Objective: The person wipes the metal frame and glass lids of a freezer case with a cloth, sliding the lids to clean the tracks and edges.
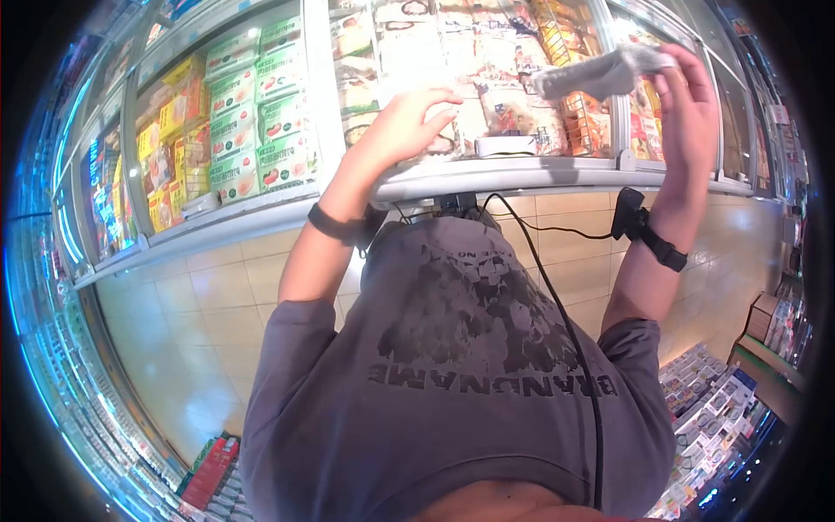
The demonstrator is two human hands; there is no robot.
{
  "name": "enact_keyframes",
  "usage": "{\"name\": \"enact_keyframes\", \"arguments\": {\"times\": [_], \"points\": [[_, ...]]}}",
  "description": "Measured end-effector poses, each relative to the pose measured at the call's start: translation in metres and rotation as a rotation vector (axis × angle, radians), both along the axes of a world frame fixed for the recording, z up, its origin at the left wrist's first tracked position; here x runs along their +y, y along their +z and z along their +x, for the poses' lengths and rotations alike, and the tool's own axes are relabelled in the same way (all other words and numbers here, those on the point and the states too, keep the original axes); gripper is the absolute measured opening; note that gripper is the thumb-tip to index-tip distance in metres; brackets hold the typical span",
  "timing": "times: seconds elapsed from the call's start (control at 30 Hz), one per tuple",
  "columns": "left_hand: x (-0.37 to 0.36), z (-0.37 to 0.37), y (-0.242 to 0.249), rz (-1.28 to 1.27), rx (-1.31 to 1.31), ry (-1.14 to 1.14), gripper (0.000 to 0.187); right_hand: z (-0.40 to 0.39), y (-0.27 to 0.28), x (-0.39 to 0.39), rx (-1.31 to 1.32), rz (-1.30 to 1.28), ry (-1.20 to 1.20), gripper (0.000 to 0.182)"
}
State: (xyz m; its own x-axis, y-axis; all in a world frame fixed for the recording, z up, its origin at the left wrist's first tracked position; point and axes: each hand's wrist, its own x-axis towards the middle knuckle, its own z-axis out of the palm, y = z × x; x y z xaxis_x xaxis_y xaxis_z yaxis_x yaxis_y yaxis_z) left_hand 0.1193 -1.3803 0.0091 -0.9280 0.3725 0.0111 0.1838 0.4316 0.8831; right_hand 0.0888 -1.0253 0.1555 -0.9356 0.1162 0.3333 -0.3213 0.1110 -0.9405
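Above the glass-topped freezer [452,174] my right hand [687,87] pinches one end of a grey cloth [600,76], which stretches out to the left over the bagged goods. My left hand [413,126] hovers near the freezer's front edge, its fingers apart and holding nothing. Below the cloth, bags of frozen food [504,109] lie in the middle section. A small white device [506,146] sits at the front rim between my two hands. Both wrists wear black straps.
Green and white packages [257,122] and yellow packages [174,130] fill the left freezer section. A black cable [557,300] runs down over my shirt. Stacked goods [718,409] stand at lower right, and a red box [209,474] at lower left.
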Motion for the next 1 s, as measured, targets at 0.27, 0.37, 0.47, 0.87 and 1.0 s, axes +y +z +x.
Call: {"name": "enact_keyframes", "arguments": {"times": [0.27, 0.37, 0.47, 0.87, 1.0], "points": [[-0.059, 0.071, -0.079, -0.211, 0.458, 0.533, 0.025, -0.002, -0.152, -0.056, -0.399, 0.707, 0.425, 0.021], [-0.062, 0.092, -0.095, -0.483, 0.501, 0.677, 0.032, 0.001, -0.171, -0.076, -0.406, 0.809, 0.507, 0.026], [-0.057, 0.096, -0.102, -0.643, 0.508, 0.73, 0.041, 0.001, -0.171, -0.093, -0.418, 0.859, 0.567, 0.031], [-0.058, 0.09, -0.111, -0.588, 0.805, 0.982, 0.03, -0.016, -0.184, -0.102, -0.306, 1.241, 0.611, 0.021], [-0.062, 0.095, -0.088, -0.522, 0.831, 0.863, 0.031, -0.023, -0.169, -0.101, -0.38, 1.209, 0.782, 0.02]]}}
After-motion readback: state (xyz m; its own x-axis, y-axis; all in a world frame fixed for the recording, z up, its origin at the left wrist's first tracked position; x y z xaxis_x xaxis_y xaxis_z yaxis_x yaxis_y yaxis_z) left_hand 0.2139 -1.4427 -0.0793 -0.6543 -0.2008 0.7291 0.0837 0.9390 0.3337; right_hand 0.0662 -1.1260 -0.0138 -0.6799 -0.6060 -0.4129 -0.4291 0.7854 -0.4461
